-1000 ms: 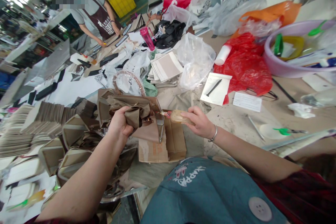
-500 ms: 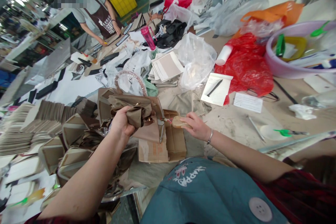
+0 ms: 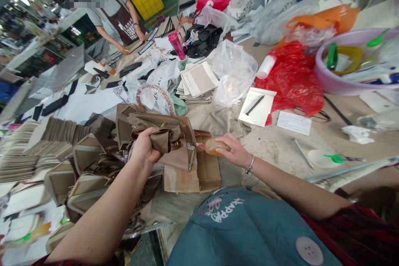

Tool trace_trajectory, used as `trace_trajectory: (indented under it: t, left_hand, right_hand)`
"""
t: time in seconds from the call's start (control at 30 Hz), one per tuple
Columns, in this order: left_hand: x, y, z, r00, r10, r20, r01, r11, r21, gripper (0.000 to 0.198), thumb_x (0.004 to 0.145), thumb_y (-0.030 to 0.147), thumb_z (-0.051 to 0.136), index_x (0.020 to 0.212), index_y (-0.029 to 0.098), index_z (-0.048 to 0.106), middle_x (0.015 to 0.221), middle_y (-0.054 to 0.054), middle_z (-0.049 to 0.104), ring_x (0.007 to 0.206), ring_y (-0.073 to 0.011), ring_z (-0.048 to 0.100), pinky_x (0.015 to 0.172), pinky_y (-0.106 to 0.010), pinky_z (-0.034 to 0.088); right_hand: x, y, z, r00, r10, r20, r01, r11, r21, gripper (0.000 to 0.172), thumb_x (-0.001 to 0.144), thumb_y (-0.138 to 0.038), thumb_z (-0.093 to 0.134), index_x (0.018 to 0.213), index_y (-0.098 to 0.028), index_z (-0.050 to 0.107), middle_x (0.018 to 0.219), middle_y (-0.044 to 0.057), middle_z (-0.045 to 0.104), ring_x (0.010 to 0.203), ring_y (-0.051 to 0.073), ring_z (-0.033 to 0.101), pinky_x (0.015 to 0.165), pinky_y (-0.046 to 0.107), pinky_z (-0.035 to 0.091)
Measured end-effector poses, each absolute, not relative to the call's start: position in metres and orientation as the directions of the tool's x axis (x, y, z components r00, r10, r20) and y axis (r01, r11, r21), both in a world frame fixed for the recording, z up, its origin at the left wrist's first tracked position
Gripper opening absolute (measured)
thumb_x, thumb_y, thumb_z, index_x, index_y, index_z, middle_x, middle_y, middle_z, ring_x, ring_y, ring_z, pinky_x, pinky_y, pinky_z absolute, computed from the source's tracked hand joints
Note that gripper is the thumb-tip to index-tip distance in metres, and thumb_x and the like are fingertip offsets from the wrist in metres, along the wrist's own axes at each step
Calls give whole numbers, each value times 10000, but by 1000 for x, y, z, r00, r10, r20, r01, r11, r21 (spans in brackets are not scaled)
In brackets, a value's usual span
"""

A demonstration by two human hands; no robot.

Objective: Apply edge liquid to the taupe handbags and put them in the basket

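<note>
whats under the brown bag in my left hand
Flat cardboard lies under the brown bag in the left hand; the right hand holds a bottle beside it. The bag hides the rest.

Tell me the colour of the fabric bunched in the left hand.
The fabric in the left hand is taupe brown; head view.
</note>
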State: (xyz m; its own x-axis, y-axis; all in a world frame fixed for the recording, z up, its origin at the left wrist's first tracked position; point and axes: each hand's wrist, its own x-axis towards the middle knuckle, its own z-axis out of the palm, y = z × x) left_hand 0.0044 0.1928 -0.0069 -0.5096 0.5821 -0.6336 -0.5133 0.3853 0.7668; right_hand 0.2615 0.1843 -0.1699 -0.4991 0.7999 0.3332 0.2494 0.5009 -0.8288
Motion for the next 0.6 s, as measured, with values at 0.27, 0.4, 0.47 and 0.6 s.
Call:
trace_trajectory:
  t: [0.27, 0.4, 0.47, 0.6]
  left_hand:
    - [2, 185, -7, -501, 557, -662, -540, 396, 742, 104, 608, 83, 517, 670, 139, 580, 536, -39, 624, 514, -196, 635, 525, -314, 562]
    - [3, 182, -7, -492, 566, -661, -530, 408, 743, 103, 631, 75, 498, 642, 136, 579, 510, -32, 610, 493, -184, 622, 514, -304, 557]
    - [2, 180, -8, -472, 583, -661, -527, 414, 742, 111, 648, 73, 494, 638, 127, 589, 516, -39, 616, 482, -179, 617, 517, -300, 555]
    - [2, 173, -3, -428, 607, -670, -547, 416, 726, 135, 678, 74, 496, 623, 108, 614, 516, -62, 620, 447, -171, 602, 487, -279, 539]
  right_hand:
    - [263, 177, -165, -539, 799, 267, 200, 429, -881, 267, 862, -338, 572, 1079, -183, 578, 920, 69, 574, 866, 206, 552, 778, 374, 477]
    - [263, 174, -169, -488, 847, 211, 213, 350, -912, 273, 842, -343, 588, 1065, -184, 592, 927, 68, 584, 875, 208, 557, 805, 391, 473]
    - [263, 173, -169, -525, 835, 162, 201, 307, -930, 287, 821, -349, 607, 1048, -174, 608, 924, 68, 592, 868, 208, 567, 806, 394, 476]
    - [269, 171, -164, -589, 806, -53, 141, 38, -989, 346, 763, -387, 653, 1041, -184, 615, 972, 61, 632, 885, 222, 599, 833, 414, 480]
